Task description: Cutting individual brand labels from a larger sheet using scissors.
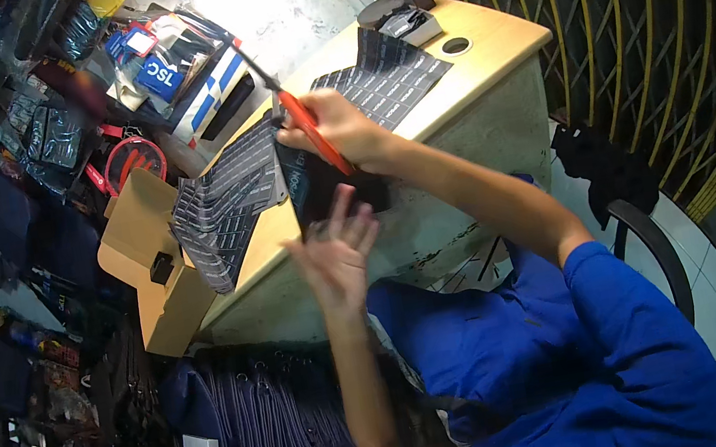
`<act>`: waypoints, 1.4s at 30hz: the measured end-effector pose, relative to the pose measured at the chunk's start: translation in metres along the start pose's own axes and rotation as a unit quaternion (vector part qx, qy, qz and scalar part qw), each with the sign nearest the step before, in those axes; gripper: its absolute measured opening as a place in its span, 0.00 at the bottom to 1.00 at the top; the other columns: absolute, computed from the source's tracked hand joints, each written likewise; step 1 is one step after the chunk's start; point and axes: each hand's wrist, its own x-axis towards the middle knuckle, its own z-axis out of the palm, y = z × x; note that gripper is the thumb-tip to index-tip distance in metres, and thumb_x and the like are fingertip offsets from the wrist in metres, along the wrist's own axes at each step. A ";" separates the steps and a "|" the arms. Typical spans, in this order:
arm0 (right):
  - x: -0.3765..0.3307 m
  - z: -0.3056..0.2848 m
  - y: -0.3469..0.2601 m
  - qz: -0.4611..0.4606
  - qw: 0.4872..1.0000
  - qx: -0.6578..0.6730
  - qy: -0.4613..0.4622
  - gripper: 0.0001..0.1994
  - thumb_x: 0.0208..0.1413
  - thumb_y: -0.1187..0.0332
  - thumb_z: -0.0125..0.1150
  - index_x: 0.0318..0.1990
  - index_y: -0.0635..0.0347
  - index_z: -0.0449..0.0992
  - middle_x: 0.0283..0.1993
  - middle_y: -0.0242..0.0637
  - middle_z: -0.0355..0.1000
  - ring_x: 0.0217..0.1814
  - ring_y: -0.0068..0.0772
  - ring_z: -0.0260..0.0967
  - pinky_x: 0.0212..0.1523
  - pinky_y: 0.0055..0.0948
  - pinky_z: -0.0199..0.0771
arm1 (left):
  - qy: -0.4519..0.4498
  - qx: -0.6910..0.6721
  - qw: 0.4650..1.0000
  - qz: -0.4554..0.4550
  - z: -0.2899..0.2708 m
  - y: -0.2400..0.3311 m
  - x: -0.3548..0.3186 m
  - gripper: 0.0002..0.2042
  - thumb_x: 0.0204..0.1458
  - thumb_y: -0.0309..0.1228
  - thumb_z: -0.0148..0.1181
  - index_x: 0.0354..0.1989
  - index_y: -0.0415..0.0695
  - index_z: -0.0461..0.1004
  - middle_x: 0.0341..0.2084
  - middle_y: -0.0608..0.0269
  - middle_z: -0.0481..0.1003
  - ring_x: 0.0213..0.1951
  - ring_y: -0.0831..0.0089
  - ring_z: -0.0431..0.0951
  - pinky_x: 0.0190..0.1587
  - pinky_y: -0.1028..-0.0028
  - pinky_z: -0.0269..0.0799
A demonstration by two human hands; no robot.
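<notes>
We see right hand (341, 126) clenched on orange-handled scissors (308, 127), blades pointing up-left over label sheet (224, 199) on tabletop (488, 38). Dark label piece (319, 192) just below scissors, long axis vertical. Left hand (335, 256) nearer, fingers (357, 228) spread, released, touching its lower edge.

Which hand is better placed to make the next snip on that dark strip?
The right hand: it grips the orange-handled scissors at the top of the dark strip. The left hand is open just below, seemingly better suited to steadying it.
</notes>
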 end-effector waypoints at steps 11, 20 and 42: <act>0.033 -0.043 -0.005 -0.012 0.994 -0.113 -0.001 0.13 0.47 0.66 0.67 0.33 0.66 0.72 0.23 0.26 0.64 0.27 0.15 0.57 0.28 0.21 0.61 | 0.216 0.189 0.944 0.162 -0.010 0.083 0.098 0.14 0.58 0.35 0.50 0.48 0.39 0.66 0.43 0.57 0.72 0.43 0.68 0.73 0.46 0.66 0.72; -0.071 -0.081 0.024 0.068 0.963 -0.261 0.002 0.11 0.46 0.72 0.63 0.29 0.68 0.68 0.23 0.33 0.63 0.27 0.18 0.57 0.27 0.25 0.60 | 0.257 0.271 0.927 0.025 -0.019 -0.014 0.037 0.14 0.56 0.31 0.54 0.50 0.48 0.64 0.46 0.65 0.71 0.42 0.71 0.74 0.43 0.66 0.71; -0.137 -0.104 0.004 0.116 0.941 -0.310 0.067 0.21 0.39 0.73 0.67 0.42 0.67 0.66 0.33 0.42 0.69 0.35 0.36 0.71 0.36 0.29 0.71 | 0.277 0.210 0.934 -0.088 -0.006 -0.089 0.027 0.08 0.57 0.27 0.51 0.42 0.36 0.70 0.35 0.60 0.74 0.32 0.73 0.78 0.33 0.81 0.75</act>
